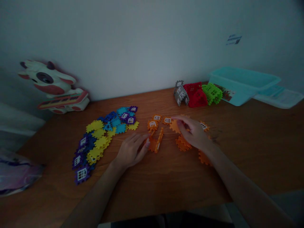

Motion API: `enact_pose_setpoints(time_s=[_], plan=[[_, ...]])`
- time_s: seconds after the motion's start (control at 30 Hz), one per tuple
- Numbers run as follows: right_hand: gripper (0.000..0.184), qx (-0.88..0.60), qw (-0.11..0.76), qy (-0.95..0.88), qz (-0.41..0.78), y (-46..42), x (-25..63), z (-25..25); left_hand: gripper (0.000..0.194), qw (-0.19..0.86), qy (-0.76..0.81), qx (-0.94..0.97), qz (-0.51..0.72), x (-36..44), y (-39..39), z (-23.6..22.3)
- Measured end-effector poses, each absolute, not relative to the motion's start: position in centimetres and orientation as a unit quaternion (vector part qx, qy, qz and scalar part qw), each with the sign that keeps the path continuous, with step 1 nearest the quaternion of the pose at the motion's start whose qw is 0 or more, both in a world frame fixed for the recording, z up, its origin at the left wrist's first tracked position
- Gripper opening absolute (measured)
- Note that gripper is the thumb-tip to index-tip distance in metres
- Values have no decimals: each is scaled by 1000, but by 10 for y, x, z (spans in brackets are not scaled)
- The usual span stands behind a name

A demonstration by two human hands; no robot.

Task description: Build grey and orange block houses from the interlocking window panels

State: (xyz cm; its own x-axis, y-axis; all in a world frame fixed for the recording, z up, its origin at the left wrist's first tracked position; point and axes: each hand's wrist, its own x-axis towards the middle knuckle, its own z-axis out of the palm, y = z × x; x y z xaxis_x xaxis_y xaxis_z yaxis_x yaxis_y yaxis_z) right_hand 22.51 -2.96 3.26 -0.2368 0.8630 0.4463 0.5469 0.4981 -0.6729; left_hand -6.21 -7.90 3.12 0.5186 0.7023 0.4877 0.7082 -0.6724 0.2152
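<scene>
My left hand (132, 149) grips the left side of a partly joined orange block structure (159, 141), its thumb and fingers pinching a wall panel. The structure stands on the wooden table with its walls upright. Farther right, my right hand (193, 131) has thumb and fingers closed on a flat orange building tile (175, 126). Loose orange tiles (182, 144) lie under and beside that hand, partly hidden by it. Behind the structure are orange window tiles (156, 118) with white frames.
Yellow, blue and purple tiles (97, 144) spread over the table's left. Grey (181, 94), red (196, 95) and green (213, 93) built pieces stand by the wall, next to a teal plastic box (242, 82). A cow-shaped toy keyboard (63, 88) sits at back left, a plastic bag (19, 174) at the left edge.
</scene>
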Motion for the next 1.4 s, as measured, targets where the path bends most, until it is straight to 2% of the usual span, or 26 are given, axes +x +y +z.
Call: enact_pose_setpoints(time_s=[0.17,0.27,0.43,0.47,0.53,0.6,0.67,0.93,1.4], plan=[[23,-450,384,-777,218,-34,214,30,32,-88,-355,-872,-327,-57,-88,33],[22,-433,343,-804,218,-38,214,37,30,-67,-328,-878,-342,-59,-89,35],[50,-368,256,-873,190,-48,210,46,59,-34,-342,-892,-294,-68,-81,33],[51,-362,244,-881,182,-49,209,45,62,-37,-339,-899,-274,-69,-79,32],[41,-357,231,-889,168,-51,207,42,64,-41,-342,-907,-243,-70,-78,31],[23,-356,229,-893,154,-50,206,39,61,-49,-346,-909,-226,-69,-78,32],[14,-363,231,-892,140,-47,207,34,55,-57,-347,-909,-225,-68,-78,32],[12,-398,257,-868,148,-36,205,20,17,-193,-378,-865,-268,-68,-75,25],[11,-387,275,-868,145,-36,203,14,12,-237,-430,-829,-267,-58,-77,8]])
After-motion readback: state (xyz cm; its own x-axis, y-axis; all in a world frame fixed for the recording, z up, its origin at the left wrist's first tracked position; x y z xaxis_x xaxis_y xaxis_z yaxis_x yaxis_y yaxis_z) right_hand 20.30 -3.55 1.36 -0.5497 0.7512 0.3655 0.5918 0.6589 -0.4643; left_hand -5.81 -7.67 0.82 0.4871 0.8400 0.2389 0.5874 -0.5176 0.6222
